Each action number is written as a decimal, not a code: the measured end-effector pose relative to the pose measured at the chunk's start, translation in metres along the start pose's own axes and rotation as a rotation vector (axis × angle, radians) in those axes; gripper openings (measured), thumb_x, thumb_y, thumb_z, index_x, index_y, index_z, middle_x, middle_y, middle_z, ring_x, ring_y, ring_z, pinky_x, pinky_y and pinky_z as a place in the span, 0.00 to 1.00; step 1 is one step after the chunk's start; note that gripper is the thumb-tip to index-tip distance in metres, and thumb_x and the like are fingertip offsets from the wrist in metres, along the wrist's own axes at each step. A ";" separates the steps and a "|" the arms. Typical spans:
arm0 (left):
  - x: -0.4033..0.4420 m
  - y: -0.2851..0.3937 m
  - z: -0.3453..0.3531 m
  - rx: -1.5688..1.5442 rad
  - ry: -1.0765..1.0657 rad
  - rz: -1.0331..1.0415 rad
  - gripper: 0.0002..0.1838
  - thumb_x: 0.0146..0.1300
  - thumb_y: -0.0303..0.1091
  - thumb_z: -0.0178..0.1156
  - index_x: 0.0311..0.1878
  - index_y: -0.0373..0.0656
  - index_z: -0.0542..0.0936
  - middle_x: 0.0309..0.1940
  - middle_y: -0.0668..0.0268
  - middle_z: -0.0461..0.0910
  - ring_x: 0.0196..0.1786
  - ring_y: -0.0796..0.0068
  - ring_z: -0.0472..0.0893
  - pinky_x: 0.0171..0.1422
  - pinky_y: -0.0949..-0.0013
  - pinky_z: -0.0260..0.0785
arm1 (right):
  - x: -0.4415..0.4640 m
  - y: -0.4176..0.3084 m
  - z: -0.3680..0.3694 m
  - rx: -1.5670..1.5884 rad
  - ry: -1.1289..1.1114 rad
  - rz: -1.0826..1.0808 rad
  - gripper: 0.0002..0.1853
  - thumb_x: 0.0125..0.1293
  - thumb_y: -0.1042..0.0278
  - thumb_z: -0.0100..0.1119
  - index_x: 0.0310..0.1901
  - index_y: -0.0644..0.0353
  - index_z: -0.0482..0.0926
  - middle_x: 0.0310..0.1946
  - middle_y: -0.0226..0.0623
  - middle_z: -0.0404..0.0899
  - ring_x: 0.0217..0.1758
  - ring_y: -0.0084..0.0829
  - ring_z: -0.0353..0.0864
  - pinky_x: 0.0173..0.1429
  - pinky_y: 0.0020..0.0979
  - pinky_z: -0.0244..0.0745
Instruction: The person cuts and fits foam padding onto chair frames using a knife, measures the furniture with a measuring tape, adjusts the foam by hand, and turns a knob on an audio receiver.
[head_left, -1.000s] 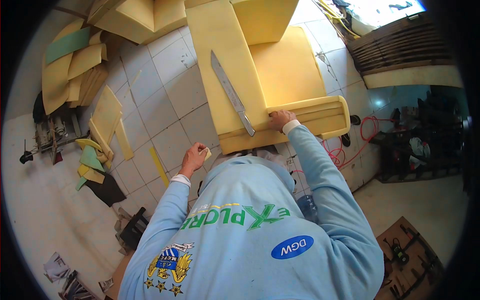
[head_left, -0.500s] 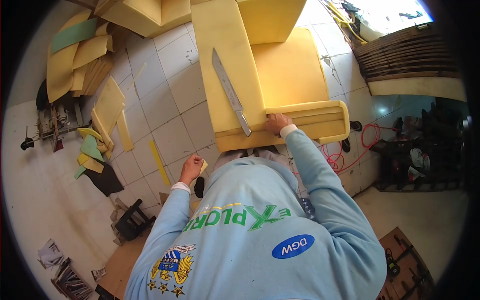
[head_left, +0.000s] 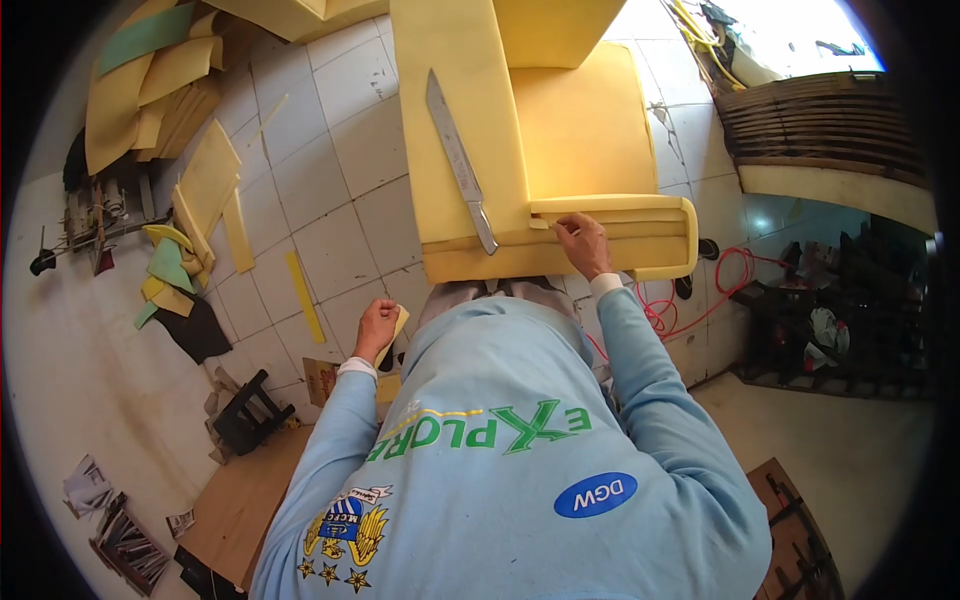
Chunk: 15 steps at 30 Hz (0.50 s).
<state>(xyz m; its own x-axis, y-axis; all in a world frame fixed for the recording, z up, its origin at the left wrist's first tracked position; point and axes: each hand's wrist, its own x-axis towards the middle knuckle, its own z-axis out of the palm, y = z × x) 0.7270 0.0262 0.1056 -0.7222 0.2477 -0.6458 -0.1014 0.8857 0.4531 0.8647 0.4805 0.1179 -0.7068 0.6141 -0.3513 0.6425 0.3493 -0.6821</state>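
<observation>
My left hand (head_left: 376, 329) is low at the left of my body, its fingers closed on a small yellow foam piece (head_left: 401, 321). My right hand (head_left: 583, 243) is at the near corner of the yellow foam seat, fingers bent together beside a small foam piece (head_left: 540, 223) in the gap of the layered armrest (head_left: 650, 223); whether it grips anything is too small to tell. A long knife (head_left: 456, 160) lies on the flat foam-covered panel (head_left: 415, 120), its handle toward me.
Foam sheets (head_left: 119, 107) are stacked at the upper left, with offcuts (head_left: 210, 180) on the tiled floor. A red hose (head_left: 735, 268) coils at the right near a dark rack (head_left: 800, 345). A black stool (head_left: 250, 412) stands at the lower left.
My right hand has drawn back to the right from the armrest corner, and a small foam piece now shows there. My left hand still holds its foam piece. The view has shifted slightly.
</observation>
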 end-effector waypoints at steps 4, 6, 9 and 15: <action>0.008 -0.002 0.004 0.043 -0.027 -0.008 0.16 0.70 0.41 0.64 0.52 0.40 0.84 0.44 0.56 0.89 0.48 0.61 0.88 0.57 0.61 0.79 | -0.001 -0.005 0.024 0.000 0.084 0.047 0.16 0.65 0.56 0.68 0.43 0.61 0.90 0.37 0.46 0.90 0.43 0.43 0.89 0.53 0.39 0.81; 0.011 0.000 0.004 0.039 -0.032 -0.003 0.16 0.70 0.42 0.64 0.52 0.40 0.84 0.44 0.56 0.89 0.48 0.61 0.88 0.57 0.61 0.78 | -0.003 -0.008 0.038 0.005 0.117 0.078 0.16 0.65 0.56 0.69 0.43 0.61 0.90 0.39 0.46 0.90 0.46 0.44 0.89 0.54 0.40 0.81; 0.017 0.015 -0.002 0.036 -0.033 0.020 0.16 0.70 0.42 0.64 0.52 0.40 0.83 0.44 0.56 0.89 0.49 0.60 0.88 0.57 0.61 0.78 | 0.000 -0.011 0.058 0.028 0.112 0.035 0.15 0.65 0.56 0.68 0.43 0.59 0.90 0.41 0.46 0.89 0.47 0.44 0.88 0.55 0.41 0.81; 0.025 0.034 -0.012 0.049 0.011 0.083 0.17 0.71 0.43 0.64 0.52 0.39 0.83 0.44 0.56 0.88 0.49 0.60 0.88 0.57 0.61 0.78 | 0.001 -0.030 0.047 -0.044 0.216 0.077 0.10 0.67 0.61 0.67 0.42 0.57 0.89 0.40 0.43 0.88 0.44 0.45 0.87 0.53 0.40 0.81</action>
<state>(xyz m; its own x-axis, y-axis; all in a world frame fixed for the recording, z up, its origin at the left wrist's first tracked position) 0.6970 0.0575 0.1124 -0.7341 0.3167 -0.6007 -0.0077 0.8807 0.4736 0.8309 0.4372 0.1078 -0.5784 0.7758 -0.2523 0.7077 0.3233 -0.6282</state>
